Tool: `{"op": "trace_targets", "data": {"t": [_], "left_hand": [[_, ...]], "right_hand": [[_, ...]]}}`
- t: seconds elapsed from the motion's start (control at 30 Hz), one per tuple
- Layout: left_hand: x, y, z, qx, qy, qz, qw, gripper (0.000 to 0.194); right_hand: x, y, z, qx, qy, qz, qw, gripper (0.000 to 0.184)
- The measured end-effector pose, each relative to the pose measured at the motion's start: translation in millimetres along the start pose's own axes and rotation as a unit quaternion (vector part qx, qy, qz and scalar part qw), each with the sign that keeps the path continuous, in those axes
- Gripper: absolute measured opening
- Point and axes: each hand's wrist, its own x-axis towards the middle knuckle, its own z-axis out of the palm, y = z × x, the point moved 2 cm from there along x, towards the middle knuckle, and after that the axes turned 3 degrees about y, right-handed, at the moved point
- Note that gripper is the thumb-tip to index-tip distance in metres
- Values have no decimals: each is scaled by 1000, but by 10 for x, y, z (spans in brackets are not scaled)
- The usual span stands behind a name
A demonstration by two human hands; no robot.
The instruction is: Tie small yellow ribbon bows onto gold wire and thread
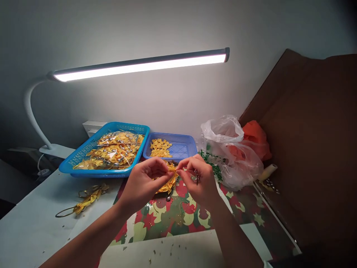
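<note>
My left hand (pixel 146 180) is closed in a pinch on a small yellow ribbon piece (pixel 172 169), held up above the patterned mat. From the other side, the thumb and forefinger of my right hand (pixel 199 180) pinch the same piece. A small dark metal object (pixel 197 177) shows among the right hand's curled fingers; its kind is not clear. Just below the fingertips lies a bunch of shiny yellow ribbon pieces (pixel 166 187), partly hidden by my left hand. A small metallic bead (pixel 168 198) is at its lower edge.
Packed yellow pieces fill a blue basket (pixel 67 166); a smaller basket (pixel 184 149) holds loose yellow ones. Plastic bags (pixel 223 130) and a cardboard sheet (pixel 309 149) stand right. A lamp (pixel 139 66) hangs overhead. A yellow ribbon ornament with rings (pixel 87 203) lies left.
</note>
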Motion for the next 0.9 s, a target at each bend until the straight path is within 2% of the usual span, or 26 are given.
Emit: {"op": "trace_targets", "data": {"t": [0.1,0.23,0.3,0.43,0.6,0.9], "left_hand": [[15,-14,-5,-7,9,1,1000,17],[71,-42,-43,-47,29,-20,998,9],[93,-48,-69,-39,33,-37,998,7],[95,-35,-81,-38,16,-74,996,16],[76,-13,-46,-47,-9,-87,995,19],[64,-10,-35,-59,3,-94,994,13]], "right_hand": [[-3,28,-5,30,34,47,998,38],[-30,4,-41,50,81,14,995,38],[-41,-28,-33,50,70,-26,996,40],[-40,-61,22,10,45,-98,994,39],[-29,-27,44,-17,57,-104,993,38],[-84,18,97,-102,43,-164,980,32]]}}
